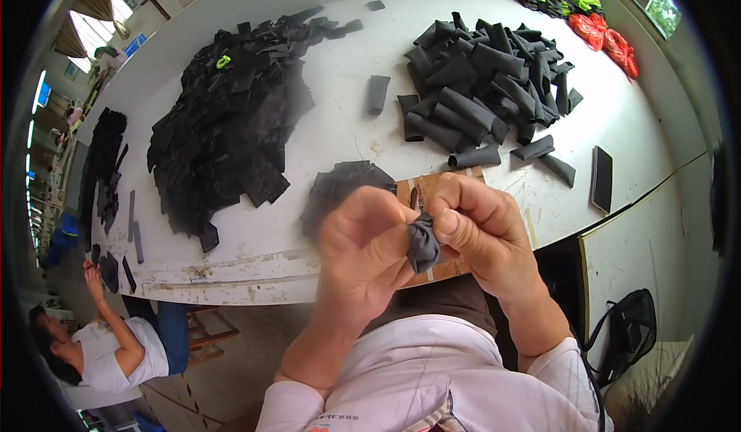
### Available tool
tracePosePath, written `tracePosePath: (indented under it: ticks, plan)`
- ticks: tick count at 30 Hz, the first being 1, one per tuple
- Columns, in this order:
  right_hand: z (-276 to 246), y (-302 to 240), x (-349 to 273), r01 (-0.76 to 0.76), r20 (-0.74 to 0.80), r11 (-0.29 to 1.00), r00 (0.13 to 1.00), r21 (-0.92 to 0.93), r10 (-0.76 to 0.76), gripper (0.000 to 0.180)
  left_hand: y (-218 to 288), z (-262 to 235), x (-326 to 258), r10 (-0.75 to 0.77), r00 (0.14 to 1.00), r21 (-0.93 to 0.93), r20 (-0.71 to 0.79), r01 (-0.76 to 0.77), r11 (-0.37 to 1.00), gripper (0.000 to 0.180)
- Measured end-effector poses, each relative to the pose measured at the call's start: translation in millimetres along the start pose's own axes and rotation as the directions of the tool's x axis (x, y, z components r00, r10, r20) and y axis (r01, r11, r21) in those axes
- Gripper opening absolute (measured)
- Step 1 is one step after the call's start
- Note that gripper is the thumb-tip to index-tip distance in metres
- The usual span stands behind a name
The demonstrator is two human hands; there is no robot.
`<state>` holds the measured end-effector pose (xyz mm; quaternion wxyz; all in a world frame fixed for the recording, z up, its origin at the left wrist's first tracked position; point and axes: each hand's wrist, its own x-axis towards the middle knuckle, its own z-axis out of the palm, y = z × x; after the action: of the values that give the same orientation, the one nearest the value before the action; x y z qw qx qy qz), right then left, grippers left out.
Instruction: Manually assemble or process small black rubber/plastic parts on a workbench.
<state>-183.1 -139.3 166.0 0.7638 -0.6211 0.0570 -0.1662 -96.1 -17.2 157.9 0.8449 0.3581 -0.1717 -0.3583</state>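
Observation:
A bunched piece of dark grey fabric (424, 245) is held up close over the near table edge. My left hand (360, 250) pinches it from the left, and my right hand (482, 227) grips its upper right side between thumb and fingers. Below my hands lies a brown board (455, 272), mostly covered by them, with a small dark slot or tool (415, 198) near its top. Just beyond my left hand sits a small stack of dark fabric pieces (343, 181), partly hidden.
Flat black fabric pieces (231, 115) spread across the table's (340, 69) left half. Rolled grey fabric tubes (486, 77) are heaped at the right, with one tube (377, 94) apart. A phone (601, 179) lies near the right edge. A co-worker (123, 347) sits at the left.

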Motion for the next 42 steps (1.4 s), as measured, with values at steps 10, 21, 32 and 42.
tracePosePath:
  ticks: [10,21,32,42]
  plan:
    - [-31,38,35,-0.308,0.088,0.929,0.951,0.207,0.296,0.025,-15,-30,37,-0.304,0.838,-0.661,0.452,0.544,0.517,0.031]
    - [-36,77,20,-0.233,0.038,0.971,0.972,0.059,0.231,0.028,-33,-41,24,0.285,0.941,0.711,0.183,-0.327,0.623,0.036]
    - [-33,51,26,0.411,0.373,0.207,0.907,-0.888,-0.197,0.030,-55,-60,13,0.233,0.968,0.274,-0.092,-0.201,0.941,0.013]
    - [-43,99,12,0.349,0.212,0.802,0.936,-0.484,-0.279,0.019,-33,-8,29,0.104,0.966,0.760,0.238,-0.251,0.600,0.015]
